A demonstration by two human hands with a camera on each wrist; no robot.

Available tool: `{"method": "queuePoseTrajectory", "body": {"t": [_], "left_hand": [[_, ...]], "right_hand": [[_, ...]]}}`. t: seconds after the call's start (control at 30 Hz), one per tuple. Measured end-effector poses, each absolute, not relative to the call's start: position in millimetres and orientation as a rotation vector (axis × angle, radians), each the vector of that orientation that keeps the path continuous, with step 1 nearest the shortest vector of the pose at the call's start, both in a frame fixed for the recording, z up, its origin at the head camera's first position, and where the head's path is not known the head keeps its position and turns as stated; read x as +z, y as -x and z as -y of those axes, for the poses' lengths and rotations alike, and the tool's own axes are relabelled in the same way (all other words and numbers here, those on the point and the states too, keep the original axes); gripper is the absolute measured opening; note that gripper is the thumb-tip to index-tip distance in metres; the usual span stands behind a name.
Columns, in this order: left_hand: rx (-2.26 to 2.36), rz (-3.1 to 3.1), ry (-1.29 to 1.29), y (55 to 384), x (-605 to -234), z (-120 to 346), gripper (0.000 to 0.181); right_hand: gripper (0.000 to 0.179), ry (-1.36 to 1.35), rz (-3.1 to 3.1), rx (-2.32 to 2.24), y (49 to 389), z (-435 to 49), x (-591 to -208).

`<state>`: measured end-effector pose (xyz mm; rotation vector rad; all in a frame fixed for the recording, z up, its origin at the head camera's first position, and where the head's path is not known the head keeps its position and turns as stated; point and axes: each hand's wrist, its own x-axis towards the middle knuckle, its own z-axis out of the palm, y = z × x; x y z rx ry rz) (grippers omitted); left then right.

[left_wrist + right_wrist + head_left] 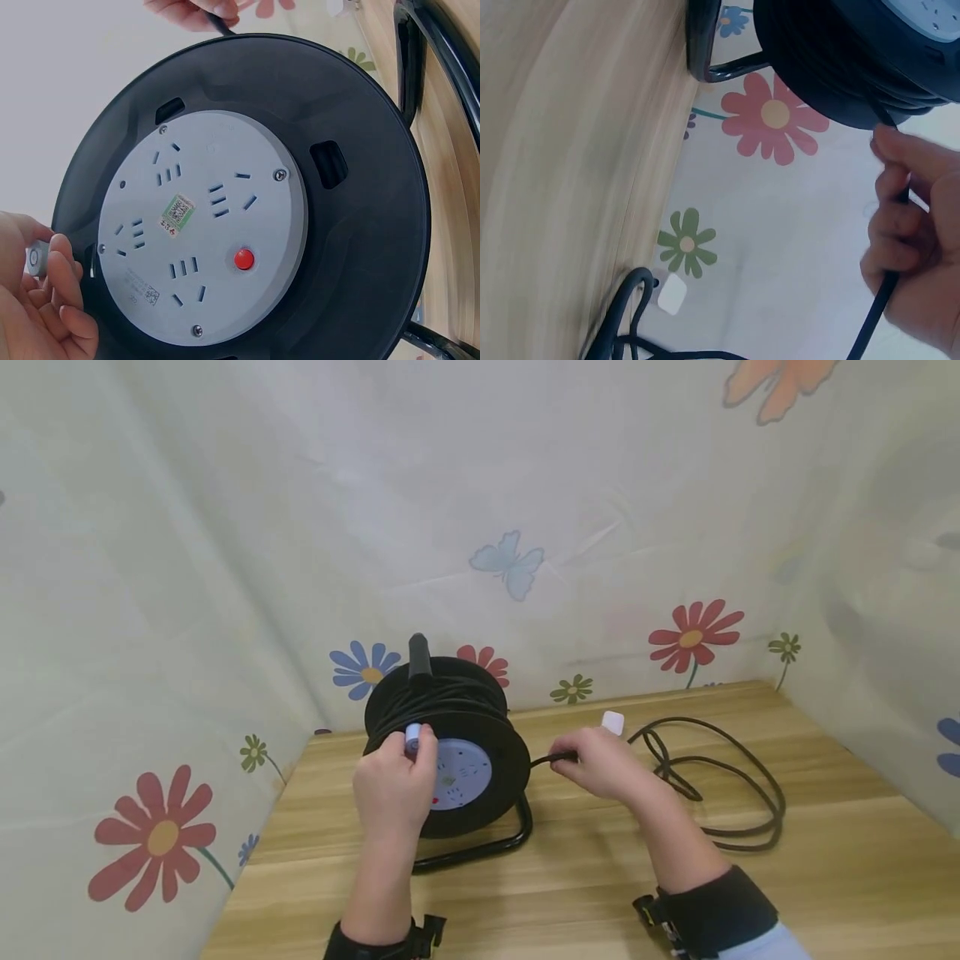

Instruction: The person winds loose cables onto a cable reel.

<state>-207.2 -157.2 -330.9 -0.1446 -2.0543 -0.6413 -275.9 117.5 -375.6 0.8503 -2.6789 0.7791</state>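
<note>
A black cable reel (510, 752) with a pale round socket panel (202, 225) stands on its tubular frame, black cable wound around its drum. My left hand (393, 781) grips the small grey crank knob (412, 737) at the left of the reel's face. On the reel's right side, my right hand (600, 762) holds the black cable (874, 315) where it runs off the drum, fingers curled round it. The panel carries several socket slots and a red button (244, 259).
Loose cable loops (776, 802) lie on the wooden table (570, 893) to the right. A white plug (612, 722) sits behind my right hand. A flower-printed cloth (600, 527) hangs behind and beside the table. The reel's black carrying handle (420, 656) rises at its top.
</note>
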Motion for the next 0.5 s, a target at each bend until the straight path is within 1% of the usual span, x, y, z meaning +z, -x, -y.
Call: {"method": "queuePoseTrajectory", "body": {"t": [0.07,0.2,0.5], "left_hand": [[-0.643,2.061,0.146,207,-331,157,0.048],[-0.644,2.053,0.151,207,-331,157,0.047],[-0.648,2.015,0.173,209,-330,159,0.046]], "right_hand": [[0.008,-0.742,2.697,0.647,275,-121,-376],[0.014,-0.573,2.743,0.540,275,-131,-375],[0.014,-0.481,2.711,0.447,275,-158,-371]]}}
